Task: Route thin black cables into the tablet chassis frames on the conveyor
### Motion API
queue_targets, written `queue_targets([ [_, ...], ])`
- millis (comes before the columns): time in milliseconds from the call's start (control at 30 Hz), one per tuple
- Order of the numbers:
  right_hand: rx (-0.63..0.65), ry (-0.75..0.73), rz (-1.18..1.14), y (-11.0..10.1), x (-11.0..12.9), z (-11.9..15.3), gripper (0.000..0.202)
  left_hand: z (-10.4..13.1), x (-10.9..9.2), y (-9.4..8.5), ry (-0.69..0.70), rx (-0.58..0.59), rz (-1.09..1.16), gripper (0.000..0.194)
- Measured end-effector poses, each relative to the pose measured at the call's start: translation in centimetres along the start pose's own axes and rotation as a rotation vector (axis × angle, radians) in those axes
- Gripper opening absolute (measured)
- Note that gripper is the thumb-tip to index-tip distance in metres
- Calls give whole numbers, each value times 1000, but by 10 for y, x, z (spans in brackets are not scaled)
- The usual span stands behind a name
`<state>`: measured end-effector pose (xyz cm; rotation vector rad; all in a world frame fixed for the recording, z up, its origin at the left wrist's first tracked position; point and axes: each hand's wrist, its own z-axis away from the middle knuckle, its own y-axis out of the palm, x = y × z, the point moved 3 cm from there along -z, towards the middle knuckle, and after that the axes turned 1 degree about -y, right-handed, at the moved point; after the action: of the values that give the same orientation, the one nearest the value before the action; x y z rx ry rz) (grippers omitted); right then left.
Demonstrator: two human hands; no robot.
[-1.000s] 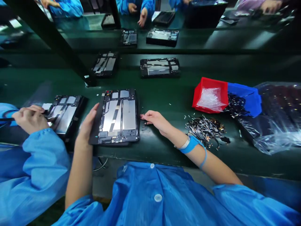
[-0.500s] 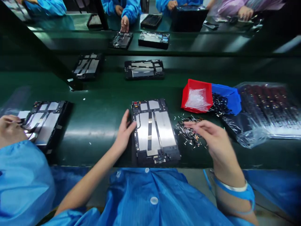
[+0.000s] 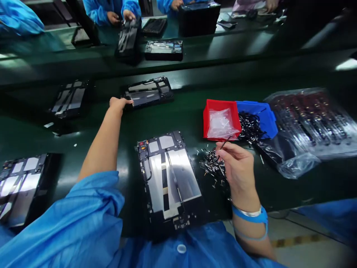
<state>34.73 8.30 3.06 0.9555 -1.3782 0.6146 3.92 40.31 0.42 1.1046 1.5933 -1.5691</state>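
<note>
My left hand (image 3: 119, 104) stretches forward and grips the left end of an opened tablet (image 3: 147, 92), thumb on its top edge. That tablet lies slightly tilted, its inside facing up. In front of me another opened tablet (image 3: 178, 182) shows silver panels with dark ribbon strips across them. My right hand (image 3: 238, 167) is closed in a pinch on a thin black cable (image 3: 224, 143), raised above a loose pile of small cables (image 3: 212, 163). A blue band circles that wrist.
A red bin (image 3: 206, 119) of clear plastic pieces adjoins a blue bin (image 3: 269, 119) of black cables. A clear bag of parts (image 3: 312, 123) lies at the right. More opened tablets (image 3: 69, 98) lie leftward. Co-workers' hands (image 3: 128, 15) work across the bench.
My left hand has left the near tablet and reached forward to the farther one, which is now tilted. My right hand now holds up a cable. The view has shifted.
</note>
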Motion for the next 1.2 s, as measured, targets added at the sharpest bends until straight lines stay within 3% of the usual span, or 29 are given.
queue_targets([
  [100, 23, 70, -6, -2, -5, 1, 20, 2, 1, -9, -242, 28, 118, 34],
  [167, 59, 102, -6, -3, -6, 2, 17, 10, -6, -8, -305, 46, 227, 29],
  [333, 187, 159, 6, -1, -5, 4, 15, 43, -46, 26, -331, 66, 511, 16],
  [433, 246, 166, 3, 0, -3, 5, 15, 83, -80, 41, -449, -41, 759, 8],
  [500, 257, 145, -3, -1, 0, 5, 15, 123, -103, 38, -453, -116, 868, 8],
  [600, 227, 83, -29, -6, 4, 4, 15, 205, -127, 22, -384, -142, 938, 4],
  [700, 184, 41, -53, -11, 6, 2, 17, 299, -128, 8, -397, -284, 951, 12],
  [733, 172, 34, -58, -12, 6, 1, 17, 329, -124, 7, -427, -333, 954, 16],
  [800, 154, 25, -68, -12, 6, 0, 18, 380, -115, 15, -544, -324, 938, 21],
  [900, 147, 29, -85, -10, 7, 0, 20, 430, -103, 39, -637, -200, 917, 24],
  [1000, 177, 20, -68, -5, 13, 5, 20, 452, -97, 59, -666, 43, 904, 25],
  [1100, 245, 2, -21, 6, 23, 15, 16, 458, -90, 68, -683, 469, 897, 36],
  [1200, 379, 51, 54, 27, 34, 31, 18, 460, -86, 62, -555, 922, 778, 51],
])
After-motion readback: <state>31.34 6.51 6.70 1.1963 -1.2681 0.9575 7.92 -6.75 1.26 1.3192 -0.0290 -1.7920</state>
